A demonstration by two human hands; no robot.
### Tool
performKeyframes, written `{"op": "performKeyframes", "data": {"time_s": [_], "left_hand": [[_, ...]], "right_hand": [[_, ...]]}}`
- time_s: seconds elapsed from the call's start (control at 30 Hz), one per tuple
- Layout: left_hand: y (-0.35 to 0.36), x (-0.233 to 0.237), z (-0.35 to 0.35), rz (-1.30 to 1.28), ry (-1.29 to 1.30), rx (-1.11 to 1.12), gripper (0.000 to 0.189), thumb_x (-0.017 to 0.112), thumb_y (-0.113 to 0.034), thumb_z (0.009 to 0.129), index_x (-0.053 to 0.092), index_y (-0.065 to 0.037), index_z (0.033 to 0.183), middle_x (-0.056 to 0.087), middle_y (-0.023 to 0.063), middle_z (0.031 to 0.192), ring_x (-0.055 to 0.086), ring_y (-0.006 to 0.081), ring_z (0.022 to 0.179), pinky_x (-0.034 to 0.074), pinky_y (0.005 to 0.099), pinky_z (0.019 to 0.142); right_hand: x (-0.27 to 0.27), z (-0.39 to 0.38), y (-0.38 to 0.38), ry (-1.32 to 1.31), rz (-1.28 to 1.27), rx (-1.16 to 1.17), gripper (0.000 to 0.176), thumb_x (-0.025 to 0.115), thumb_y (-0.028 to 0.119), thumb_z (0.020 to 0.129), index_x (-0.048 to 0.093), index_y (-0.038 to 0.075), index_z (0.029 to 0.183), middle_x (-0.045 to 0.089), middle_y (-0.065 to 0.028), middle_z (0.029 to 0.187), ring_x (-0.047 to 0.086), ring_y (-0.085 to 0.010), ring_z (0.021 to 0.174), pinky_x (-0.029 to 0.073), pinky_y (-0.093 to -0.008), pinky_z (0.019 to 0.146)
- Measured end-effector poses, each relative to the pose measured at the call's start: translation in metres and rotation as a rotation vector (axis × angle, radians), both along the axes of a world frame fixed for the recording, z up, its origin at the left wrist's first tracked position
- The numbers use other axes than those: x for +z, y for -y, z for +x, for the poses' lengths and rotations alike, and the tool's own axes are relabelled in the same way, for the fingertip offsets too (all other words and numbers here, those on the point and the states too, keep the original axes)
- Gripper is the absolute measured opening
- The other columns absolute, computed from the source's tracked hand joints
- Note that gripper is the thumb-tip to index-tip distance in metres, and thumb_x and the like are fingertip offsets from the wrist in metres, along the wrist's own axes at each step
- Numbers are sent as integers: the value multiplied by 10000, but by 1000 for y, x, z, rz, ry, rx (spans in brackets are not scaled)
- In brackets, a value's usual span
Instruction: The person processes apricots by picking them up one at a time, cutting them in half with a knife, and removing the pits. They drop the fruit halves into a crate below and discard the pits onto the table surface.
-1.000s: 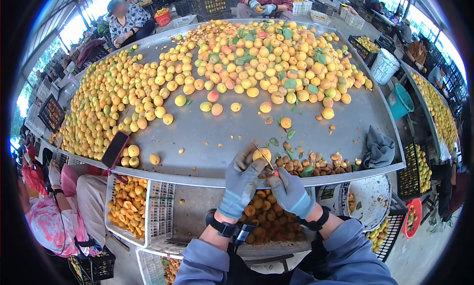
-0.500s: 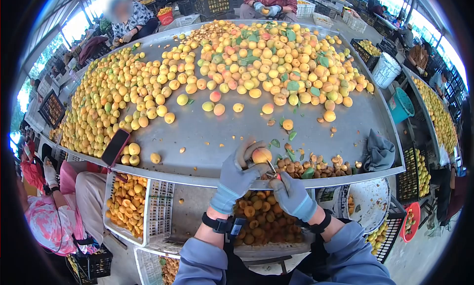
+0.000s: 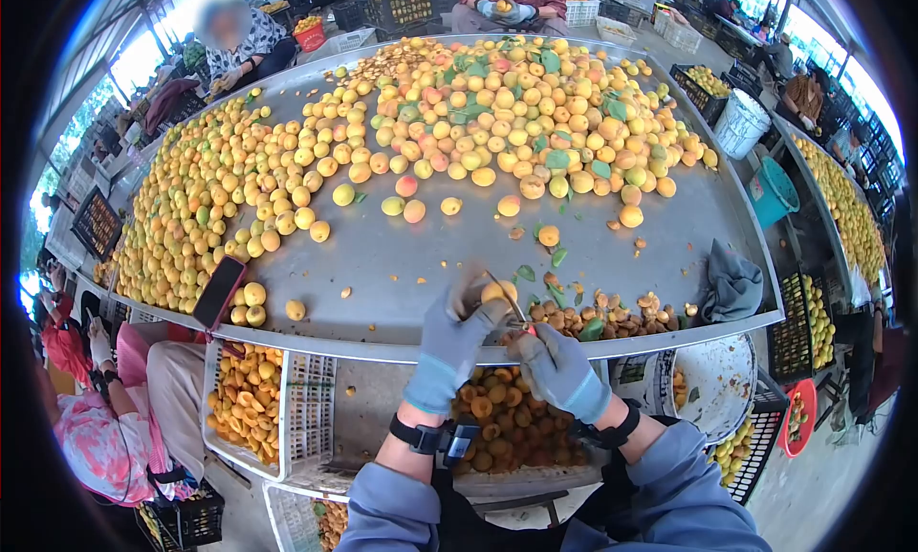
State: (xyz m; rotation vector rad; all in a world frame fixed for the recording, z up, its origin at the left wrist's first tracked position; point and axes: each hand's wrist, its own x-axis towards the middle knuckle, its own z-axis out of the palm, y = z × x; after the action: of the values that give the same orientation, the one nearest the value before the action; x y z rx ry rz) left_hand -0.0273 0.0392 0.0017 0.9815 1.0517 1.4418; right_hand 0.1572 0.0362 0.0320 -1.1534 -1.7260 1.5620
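Note:
My left hand (image 3: 453,340), in a grey glove, holds an apricot (image 3: 498,293) in its fingertips over the table's near edge. My right hand (image 3: 562,365), also gloved, is closed on a small knife (image 3: 517,311) with a red handle. The blade lies against the apricot, its tip reaching past the fruit's upper side. Just right of the fruit, brown apricot pits (image 3: 612,320) are heaped on the metal table (image 3: 402,255). Below my hands, a container of apricot halves (image 3: 516,423) is partly hidden by my arms.
Whole apricots (image 3: 535,112) with green leaves cover the table's far side. A phone (image 3: 220,292) and a grey cloth (image 3: 732,282) rest near its front corners. At lower left stands a white crate (image 3: 308,408) beside more apricot halves (image 3: 251,399). Other people (image 3: 512,7) sit around the table.
The knife blade now lies further along the apricot, its tip showing beyond the fruit. The apricot and both hands have shifted slightly left and up in the view.

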Motion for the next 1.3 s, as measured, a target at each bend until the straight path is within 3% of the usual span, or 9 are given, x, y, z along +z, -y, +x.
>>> {"op": "performKeyframes", "data": {"time_s": [0.03,0.1,0.2,0.77,1.03,1.07,1.13,1.27,1.3], "left_hand": [[-2,-2,2,0,0,-1,560,674,-117,952,416,32,1425,617,186,1290,653,235,1093,558,367,941],[-4,-4,6,-212,550,-59,453,612,-256,1003,508,22,1344,631,186,1254,670,263,1064,569,406,923],[-4,-2,3,-203,613,-83,436,583,-318,1010,549,14,1290,644,202,1213,680,289,1036,573,431,916],[-1,-2,7,-194,575,-106,445,612,-346,992,576,34,1221,670,195,1127,673,277,1035,552,390,928],[1,-4,18,-188,571,-33,449,593,-352,1007,568,41,1222,673,200,1107,684,287,1011,562,397,910],[3,0,17,-187,543,-18,483,600,-377,996,562,53,1214,661,213,1115,676,312,1031,560,432,921],[3,5,19,-187,514,-6,518,607,-403,985,556,64,1205,650,226,1123,667,337,1050,558,467,933],[5,7,21,-156,512,-3,536,601,-414,990,532,59,1231,656,211,1127,678,314,1024,566,433,912],[5,8,22,-133,520,-17,526,596,-399,1000,525,57,1252,666,197,1127,688,288,1000,576,387,890]], "right_hand": [[1,0,0,-21,-18,-26,303,513,295,1034,559,4,962,531,-33,544,554,-121,464,410,-297,465],[3,1,-1,-29,-13,-45,307,517,302,1033,560,7,962,537,-31,547,553,-119,459,411,-291,460],[4,2,-1,-9,6,-43,306,521,308,1033,560,12,966,543,-23,550,549,-111,453,413,-280,452],[-10,-12,6,-41,13,-66,254,517,251,1023,550,21,920,529,-20,533,544,-112,442,405,-280,441],[-43,-13,1,101,273,-97,251,552,222,1005,527,-10,911,537,-186,567,597,-385,539,416,-432,474],[-47,-13,1,103,272,-99,251,552,222,1005,527,-10,911,537,-186,567,597,-385,539,416,-432,474],[-54,-13,2,115,419,-94,303,522,298,1031,575,0,1026,555,-62,556,584,-184,477,425,-321,458],[-48,-12,1,157,364,-56,307,524,295,1029,566,-9,1021,555,-72,557,594,-199,493,430,-342,469],[-44,-13,2,130,348,-63,266,545,256,1013,540,-8,989,562,-149,595,597,-317,542,426,-415,483]]}}
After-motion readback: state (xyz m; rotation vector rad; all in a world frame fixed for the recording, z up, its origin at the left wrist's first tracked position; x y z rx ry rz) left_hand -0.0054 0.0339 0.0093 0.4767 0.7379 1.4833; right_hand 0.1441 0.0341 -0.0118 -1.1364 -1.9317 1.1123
